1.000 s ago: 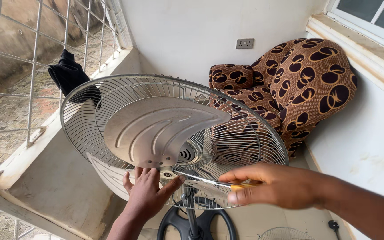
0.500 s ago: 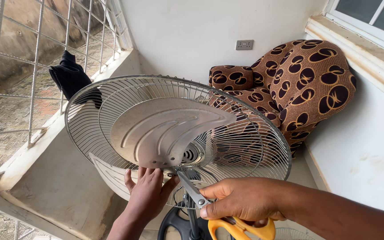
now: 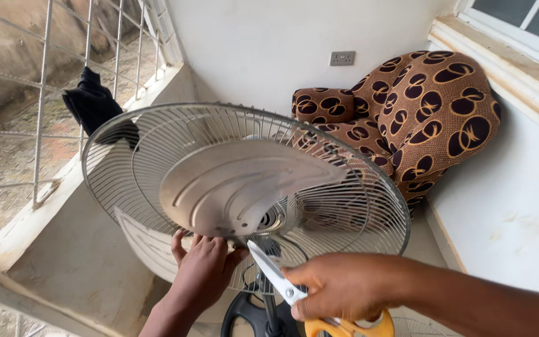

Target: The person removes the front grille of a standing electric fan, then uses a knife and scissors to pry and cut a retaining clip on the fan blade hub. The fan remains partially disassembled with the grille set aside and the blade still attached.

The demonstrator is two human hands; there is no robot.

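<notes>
The right hand (image 3: 338, 287) is closed round yellow-handled scissors (image 3: 294, 293), their tip aimed at the fan hub (image 3: 269, 219). The left hand (image 3: 204, 268) grips the base of a metal blade (image 3: 238, 187), seemingly to steady it. Behind sit the wire guard (image 3: 369, 206) and a patterned armchair (image 3: 425, 106).

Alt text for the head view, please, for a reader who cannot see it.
A person's left hand steadies a metal fan blade inside a wire fan guard, while the right hand points yellow-handled scissors at the hub. Behind stands a brown patterned armchair against a white wall.
</notes>
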